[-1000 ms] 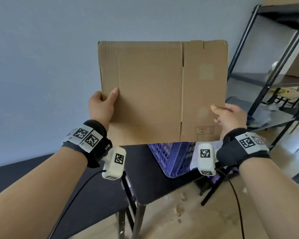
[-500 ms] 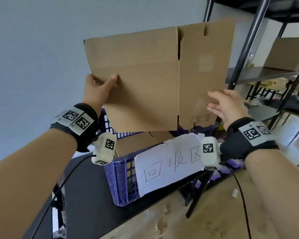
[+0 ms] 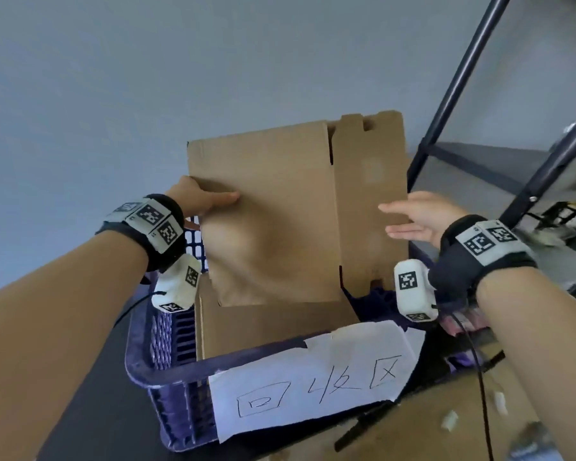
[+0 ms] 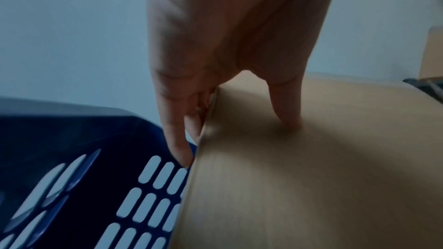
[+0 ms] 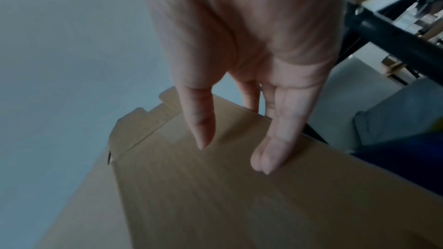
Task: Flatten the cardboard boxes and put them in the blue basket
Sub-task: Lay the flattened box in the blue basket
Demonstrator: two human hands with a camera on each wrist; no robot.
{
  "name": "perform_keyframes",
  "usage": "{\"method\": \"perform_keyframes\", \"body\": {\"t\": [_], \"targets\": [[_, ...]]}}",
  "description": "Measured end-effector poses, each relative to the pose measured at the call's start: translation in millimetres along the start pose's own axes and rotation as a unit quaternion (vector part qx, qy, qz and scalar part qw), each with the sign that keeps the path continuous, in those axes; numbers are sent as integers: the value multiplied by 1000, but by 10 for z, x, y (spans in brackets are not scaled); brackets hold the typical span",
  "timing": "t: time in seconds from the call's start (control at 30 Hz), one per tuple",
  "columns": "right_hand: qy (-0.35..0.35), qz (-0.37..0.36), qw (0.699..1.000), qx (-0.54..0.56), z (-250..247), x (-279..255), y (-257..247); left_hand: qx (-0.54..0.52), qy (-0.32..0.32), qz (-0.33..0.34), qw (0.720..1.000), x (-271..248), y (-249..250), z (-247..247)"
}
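A flattened cardboard box [image 3: 273, 211] stands upright with its lower edge down inside the blue basket [image 3: 167, 377]. My left hand [image 3: 207, 201] pinches its left edge, thumb on the front face and fingers behind [image 4: 177, 139]. My right hand [image 3: 423, 217] is at the box's right edge with its thumb and fingers straight; in the right wrist view the fingertips [image 5: 263, 162] touch the cardboard [image 5: 215, 205]. Another flat cardboard piece [image 3: 263, 331] lies in the basket, in front of the held box.
A white paper label [image 3: 313, 380] with handwritten characters hangs on the basket's front wall. The basket sits on a black table [image 3: 90, 410]. A black metal shelf rack [image 3: 459, 84] stands close on the right. The grey wall is behind.
The box has gone down from chest height into the basket. My right hand's fingers have straightened and loosened at the right edge. The left hand keeps its pinch.
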State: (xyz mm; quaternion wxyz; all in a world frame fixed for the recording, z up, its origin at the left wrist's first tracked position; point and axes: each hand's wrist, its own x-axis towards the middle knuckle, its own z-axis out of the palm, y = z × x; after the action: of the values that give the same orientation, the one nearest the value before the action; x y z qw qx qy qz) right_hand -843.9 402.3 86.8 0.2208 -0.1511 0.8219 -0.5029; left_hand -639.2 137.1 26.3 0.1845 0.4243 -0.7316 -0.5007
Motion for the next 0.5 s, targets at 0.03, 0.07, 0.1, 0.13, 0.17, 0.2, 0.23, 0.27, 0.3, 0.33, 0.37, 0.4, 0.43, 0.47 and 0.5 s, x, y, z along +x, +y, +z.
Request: {"method": "perform_keyframes", "body": {"t": [0.03, 0.07, 0.1, 0.13, 0.17, 0.2, 0.23, 0.27, 0.3, 0.33, 0.37, 0.4, 0.43, 0.47, 0.5], "targets": [[-11, 21, 1000, -5, 39, 114, 49, 31, -16, -16, 999, 41, -36, 51], [-23, 41, 999, -11, 73, 215, 109, 67, -29, -28, 997, 69, -87, 103], [-41, 64, 997, -22, 103, 301, 178, 100, -37, -42, 993, 79, -128, 157], [-60, 87, 994, -34, 123, 374, 242, 126, -42, -55, 990, 89, -174, 214], [-77, 105, 990, -48, 138, 447, 302, 147, -44, -69, 986, 98, -221, 261], [-89, 118, 987, -62, 156, 533, 362, 176, -45, -78, 980, 112, -269, 302], [-97, 131, 984, -77, 178, 627, 412, 217, -42, -85, 972, 120, -302, 341], [-105, 143, 980, -94, 208, 707, 450, 255, -35, -87, 962, 120, -324, 376], [-115, 157, 974, -112, 247, 781, 485, 287, -34, -93, 953, 116, -328, 399], [-124, 170, 968, -138, 283, 848, 524, 308, -31, -97, 946, 128, -334, 419], [-129, 181, 960, -170, 320, 908, 568, 331, -35, -111, 937, 154, -340, 430], [-140, 189, 951, -201, 345, 940, 608, 340, -45, -129, 931, 170, -353, 446], [-153, 188, 944, -225, 369, 967, 646, 355, -61, -147, 921, 183, -355, 458], [-174, 189, 936, -242, 389, 986, 673, 363, -70, -158, 915, 216, -378, 476], [-196, 192, 925, -264, 407, 1004, 688, 382, -75, -175, 904, 244, -383, 489]]}}
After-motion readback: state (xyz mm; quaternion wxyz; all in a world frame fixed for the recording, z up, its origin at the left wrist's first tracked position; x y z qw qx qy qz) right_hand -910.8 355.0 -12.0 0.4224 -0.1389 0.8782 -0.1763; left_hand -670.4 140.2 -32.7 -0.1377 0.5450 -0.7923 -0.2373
